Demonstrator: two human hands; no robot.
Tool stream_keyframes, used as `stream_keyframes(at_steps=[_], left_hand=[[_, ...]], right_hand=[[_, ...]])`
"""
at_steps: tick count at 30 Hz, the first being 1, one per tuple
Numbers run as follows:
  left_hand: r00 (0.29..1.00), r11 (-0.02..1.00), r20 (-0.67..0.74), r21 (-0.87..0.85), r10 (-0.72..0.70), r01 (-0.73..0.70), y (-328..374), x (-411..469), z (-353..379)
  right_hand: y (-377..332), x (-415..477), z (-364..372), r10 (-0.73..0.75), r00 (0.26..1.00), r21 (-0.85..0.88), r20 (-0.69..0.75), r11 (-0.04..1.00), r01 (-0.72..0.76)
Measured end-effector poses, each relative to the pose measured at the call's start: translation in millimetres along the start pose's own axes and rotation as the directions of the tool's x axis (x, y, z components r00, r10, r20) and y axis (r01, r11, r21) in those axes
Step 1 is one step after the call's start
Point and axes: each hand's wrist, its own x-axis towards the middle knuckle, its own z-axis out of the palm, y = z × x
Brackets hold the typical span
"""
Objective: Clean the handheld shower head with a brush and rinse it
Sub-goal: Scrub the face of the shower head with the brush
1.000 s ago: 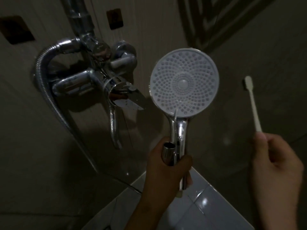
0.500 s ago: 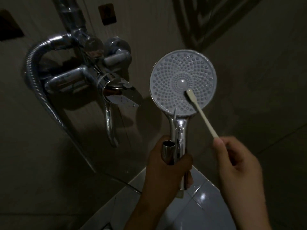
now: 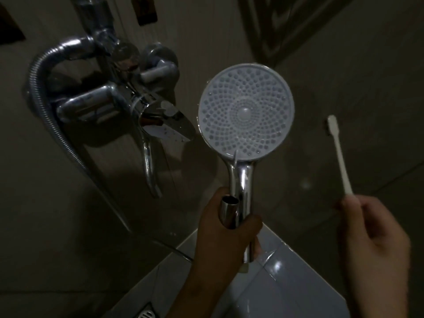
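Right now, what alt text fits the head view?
In a dim bathroom, the left hand holds a shower head upright, nozzle face toward the camera. The right hand holds a white brush off to its right, not touching. A chrome faucet is mounted at left.

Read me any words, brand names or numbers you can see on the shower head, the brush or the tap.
None can be read.
Shower head: nozzle dots only, no lettering.
Brush: plain white, no print visible.
Tap: bare chrome; the picture is too dark to show any small mark.
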Motion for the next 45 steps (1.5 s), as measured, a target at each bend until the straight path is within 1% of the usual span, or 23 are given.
stream_keyframes(at_steps=[2, 4, 6, 8, 11, 15, 17, 18, 20, 22, 24, 27, 31, 36, 41, 43, 45], left_hand=[[1.000, 1.000, -0.024, 0.012, 0.009, -0.009, -1.0, 1.9, 0.9], [0.999, 0.999, -0.044, 0.030, 0.013, -0.011, -0.8, 1.9, 1.8], [1.000, 0.998, -0.020, 0.055, 0.018, -0.017, 0.7, -0.7, 1.7], [1.000, 0.997, 0.011, 0.074, 0.018, -0.019, 1.4, -3.2, 0.8], [1.000, 0.995, 0.026, 0.096, 0.011, -0.013, -0.2, -1.8, -0.3], [1.000, 0.998, 0.016, 0.068, -0.001, 0.000, 1.9, 1.2, 0.9], [1.000, 0.999, 0.015, 0.033, 0.000, 0.000, 5.0, 2.4, 1.5], [1.000, 1.000, 0.010, 0.030, 0.006, -0.007, 5.2, 4.5, 1.2], [1.000, 0.999, 0.000, 0.028, 0.016, -0.016, 3.0, 8.2, 2.5], [1.000, 1.000, -0.010, 0.024, -0.001, 0.002, -0.6, 8.8, 6.0], [1.000, 0.999, 0.002, 0.038, -0.020, 0.020, -4.6, 5.5, 10.8], [1.000, 0.999, 0.012, 0.046, 0.012, -0.013, -9.4, 0.2, 16.0], [0.999, 0.998, 0.017, 0.052, 0.030, -0.031, -10.0, -1.4, 15.4], [1.000, 0.998, 0.000, 0.060, 0.023, -0.023, -11.0, -1.8, 12.6], [1.000, 0.999, 0.018, 0.053, -0.005, 0.004, -14.6, -2.9, 8.9], [1.000, 0.999, 0.013, 0.031, -0.028, 0.028, -14.4, -2.6, 7.7], [0.999, 0.999, 0.010, 0.020, -0.033, 0.032, -14.8, -2.9, 8.6]], right_hand=[[-5.4, -9.4, 7.4, -0.066, 0.992, 0.046, 0.112, 0.997, 0.061], [-11.2, -18.0, 18.4, -0.103, 0.970, 0.037, 0.222, 0.995, 0.097], [-11.0, -21.3, 25.1, -0.058, 0.965, -0.003, 0.255, 0.998, 0.061], [-6.9, -20.9, 25.2, 0.005, 0.973, -0.024, 0.230, 1.000, 0.000], [2.1, -20.6, 19.9, 0.049, 0.986, -0.065, 0.157, 0.997, -0.040], [20.4, -18.1, 8.8, 0.154, 0.986, -0.125, 0.059, 0.981, -0.146], [22.6, -17.4, 2.3, 0.194, 0.981, -0.077, 0.022, 0.978, -0.192], [20.4, -18.1, 1.7, 0.188, 0.982, -0.041, 0.019, 0.981, -0.187], [9.8, -23.8, 6.1, 0.123, 0.991, 0.011, 0.044, 0.992, -0.124], [-1.6, -28.7, 15.9, 0.026, 0.995, 0.069, 0.092, 0.997, -0.033], [-9.0, -29.4, 26.2, -0.020, 0.987, 0.071, 0.159, 0.997, 0.008], [-8.7, -25.2, 34.3, -0.013, 0.978, 0.067, 0.206, 0.998, 0.000], [2.4, -27.3, 30.4, 0.052, 0.979, -0.048, 0.196, 0.998, -0.044], [18.8, -36.5, 24.8, 0.080, 0.986, -0.096, 0.149, 0.993, -0.067], [27.3, -36.3, 12.0, 0.075, 0.993, -0.049, 0.091, 0.996, -0.071], [22.8, -34.6, 7.2, 0.092, 0.992, -0.002, 0.089, 0.996, -0.092], [11.9, -31.6, 8.7, 0.048, 0.993, 0.039, 0.111, 0.998, -0.053]])
